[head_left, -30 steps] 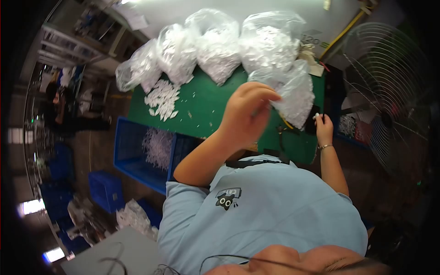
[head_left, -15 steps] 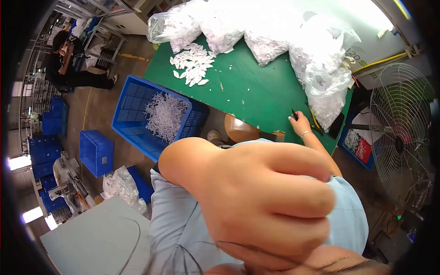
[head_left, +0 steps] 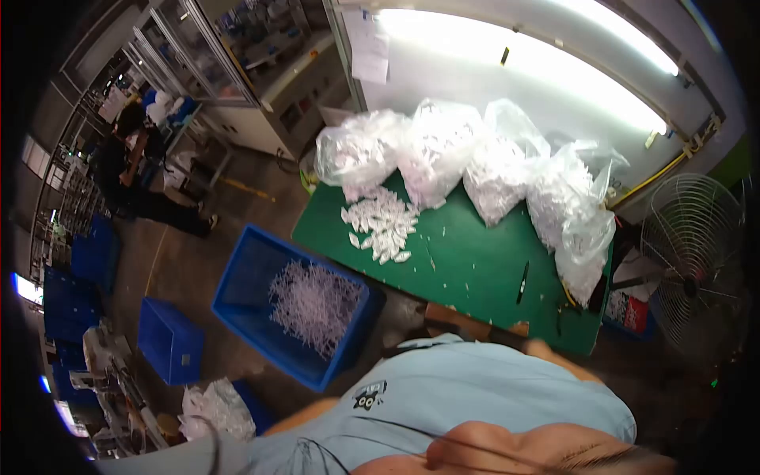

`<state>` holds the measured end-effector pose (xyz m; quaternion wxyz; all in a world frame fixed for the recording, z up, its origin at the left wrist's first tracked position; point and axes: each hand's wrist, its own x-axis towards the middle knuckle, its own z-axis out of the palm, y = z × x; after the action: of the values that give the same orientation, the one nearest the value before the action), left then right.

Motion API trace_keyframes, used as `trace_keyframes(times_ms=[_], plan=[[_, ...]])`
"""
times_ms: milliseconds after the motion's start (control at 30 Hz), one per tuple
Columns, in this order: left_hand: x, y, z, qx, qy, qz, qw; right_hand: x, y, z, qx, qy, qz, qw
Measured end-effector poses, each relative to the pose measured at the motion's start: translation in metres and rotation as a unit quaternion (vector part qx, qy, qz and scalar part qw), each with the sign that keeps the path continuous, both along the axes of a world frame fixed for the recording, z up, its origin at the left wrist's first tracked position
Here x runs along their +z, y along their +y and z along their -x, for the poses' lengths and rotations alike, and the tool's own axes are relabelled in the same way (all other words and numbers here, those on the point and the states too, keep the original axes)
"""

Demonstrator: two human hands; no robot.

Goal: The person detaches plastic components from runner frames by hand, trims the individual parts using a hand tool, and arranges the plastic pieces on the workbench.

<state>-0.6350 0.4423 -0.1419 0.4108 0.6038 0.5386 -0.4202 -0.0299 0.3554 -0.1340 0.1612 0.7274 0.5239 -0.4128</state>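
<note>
A dark pen (head_left: 522, 283) lies on the green table (head_left: 467, 257), touched by no hand. My right hand (head_left: 540, 348) is a blurred patch of skin at the table's front edge, partly behind my shirt; its fingers cannot be made out. Of my left arm only a strip of skin shows beside the shirt, and that hand is out of sight. White flat pieces (head_left: 381, 226) are spread at the table's left. Clear bags full of white pieces (head_left: 439, 154) stand in a row along the back, with another bag (head_left: 584, 257) at the right end.
A blue crate (head_left: 237, 277) holding thin white strips (head_left: 317, 305) stands left of the table. Farther left are a smaller blue bin (head_left: 170, 340) and crumpled plastic (head_left: 218, 408). A fan (head_left: 690, 261) stands at the right. Another person (head_left: 134, 178) stands at the upper left.
My left hand has left the view from close to the camera. My right hand has let go of the pen and drawn back to the table edge. The camera view has shifted.
</note>
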Motion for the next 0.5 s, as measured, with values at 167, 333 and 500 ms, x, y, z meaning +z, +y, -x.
trace_keyframes(times_ms=[167, 333, 500], plan=[[-0.016, 0.041, -0.014, 0.125, -0.056, -0.090, 0.986, -0.002, -0.027, 0.014, -0.048, 0.031, 0.050, 0.997], [0.015, 0.172, -0.125, 0.148, -0.214, -0.254, 0.932, 0.020, -0.033, 0.009, -0.141, 0.036, -0.032, 0.989], [0.081, 0.236, -0.263, 0.069, -0.374, -0.316, 0.869, 0.036, -0.055, -0.001, -0.228, 0.032, -0.085, 0.969]])
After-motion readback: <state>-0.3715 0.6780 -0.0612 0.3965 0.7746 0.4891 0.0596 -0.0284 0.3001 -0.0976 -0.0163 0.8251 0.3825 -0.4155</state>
